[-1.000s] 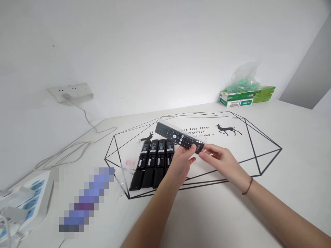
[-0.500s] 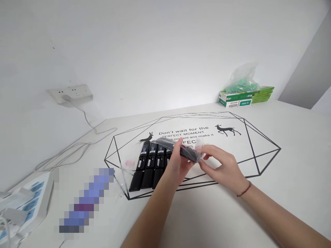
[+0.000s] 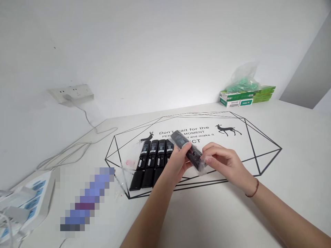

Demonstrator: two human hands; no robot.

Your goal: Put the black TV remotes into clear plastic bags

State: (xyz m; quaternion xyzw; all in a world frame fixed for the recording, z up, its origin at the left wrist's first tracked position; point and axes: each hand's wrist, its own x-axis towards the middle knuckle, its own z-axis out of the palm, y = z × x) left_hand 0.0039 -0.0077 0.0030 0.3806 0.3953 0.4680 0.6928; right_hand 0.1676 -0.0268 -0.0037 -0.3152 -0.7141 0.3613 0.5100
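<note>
My left hand (image 3: pixel 181 162) is closed around a black remote control (image 3: pixel 180 138) in a clear plastic bag (image 3: pixel 202 168), its labelled back facing up. The thumb lies across the remote's back. At the bag's near right end, my right hand (image 3: pixel 230 163) pinches the plastic between thumb and fingers. Below and left of my left hand, several black remote controls (image 3: pixel 153 148) lie side by side with their battery compartments exposed. Black battery covers (image 3: pixel 148 179) sit at their near ends. My left hand and forearm hide part of the row.
A power strip (image 3: pixel 38 206) with plugs stands at the left edge, beside loose cables (image 3: pixel 64 151). A pixelated blue patch (image 3: pixel 89 199) covers something nearby. Green-and-white boxes (image 3: pixel 236 98) topped by a plastic bag (image 3: pixel 243 81) stand at the back right. A wall socket (image 3: pixel 74 93) is at left.
The bagged remote has turned, so its back now shows and its far end has swung right. My right hand has shifted slightly right and stays at the bag's end.
</note>
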